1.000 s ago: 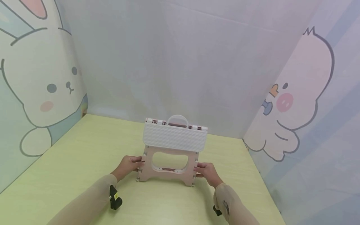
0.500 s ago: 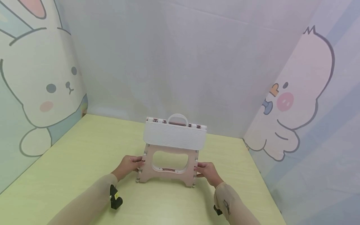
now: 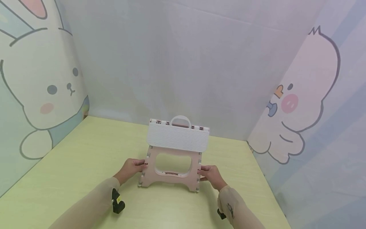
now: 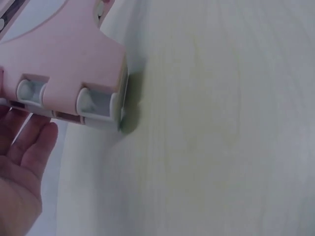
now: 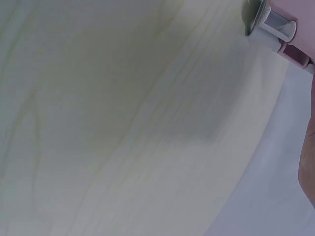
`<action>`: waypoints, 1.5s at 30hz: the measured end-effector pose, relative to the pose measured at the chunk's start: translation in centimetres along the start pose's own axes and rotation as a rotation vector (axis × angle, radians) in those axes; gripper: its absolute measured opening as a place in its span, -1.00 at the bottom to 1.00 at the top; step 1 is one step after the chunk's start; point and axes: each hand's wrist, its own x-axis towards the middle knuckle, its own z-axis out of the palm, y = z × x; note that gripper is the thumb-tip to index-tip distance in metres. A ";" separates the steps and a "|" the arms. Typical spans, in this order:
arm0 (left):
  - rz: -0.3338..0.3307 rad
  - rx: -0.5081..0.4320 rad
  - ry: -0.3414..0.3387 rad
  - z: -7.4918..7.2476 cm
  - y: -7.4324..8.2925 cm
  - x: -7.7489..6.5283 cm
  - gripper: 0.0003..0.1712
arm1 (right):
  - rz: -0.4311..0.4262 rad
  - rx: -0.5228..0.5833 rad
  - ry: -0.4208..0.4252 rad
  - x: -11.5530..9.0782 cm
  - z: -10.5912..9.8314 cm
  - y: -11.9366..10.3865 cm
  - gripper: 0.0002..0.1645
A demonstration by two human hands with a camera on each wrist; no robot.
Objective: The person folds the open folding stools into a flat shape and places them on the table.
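A folding step stool, with a white woven-textured seat (image 3: 178,136) and a pink leg panel (image 3: 172,178), is upright in the middle of the head view. A white carry handle (image 3: 180,121) loops up from the seat's hinged top edge. My left hand (image 3: 130,170) grips the panel's left side, and my right hand (image 3: 212,175) grips its right side. In the left wrist view, one foot of the pink panel (image 4: 69,64) sits close over the tabletop, fingers behind it. The right wrist view catches only a panel corner (image 5: 302,22) and the hand's edge (image 5: 308,157).
The pale yellow table (image 3: 85,152) extends around the stool. A light curtain (image 3: 171,63) hangs behind its far edge, with cartoon-printed sheets at left (image 3: 37,95) and right (image 3: 308,95). Black wrist mounts (image 3: 117,202) sit on the sleeves.
The white seat has tilted up and back slightly, and the panel's lower edge has shifted a little toward me. Both hands keep their hold in nearly the same place.
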 end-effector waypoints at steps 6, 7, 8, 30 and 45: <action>0.008 -0.037 -0.025 0.0 -0.2 -0.1 -0.58 | 0.009 -0.004 0.014 -0.1 0.2 0.1 -0.67; 0.010 -0.044 -0.028 0.0 -0.3 -0.1 -0.58 | 0.009 -0.003 0.016 -0.1 0.2 0.1 -0.67; 0.012 -0.048 -0.031 0.0 -0.3 0.0 -0.58 | 0.008 -0.005 0.018 -0.1 0.2 0.2 -0.67; -0.015 -0.068 -0.003 0.2 -0.7 -0.1 -0.58 | 0.013 0.034 -0.023 0.2 0.0 1.3 -0.61; 0.039 0.056 -0.093 0.2 -0.3 -0.5 -0.35 | 0.016 0.008 -0.086 0.0 0.0 1.1 -0.57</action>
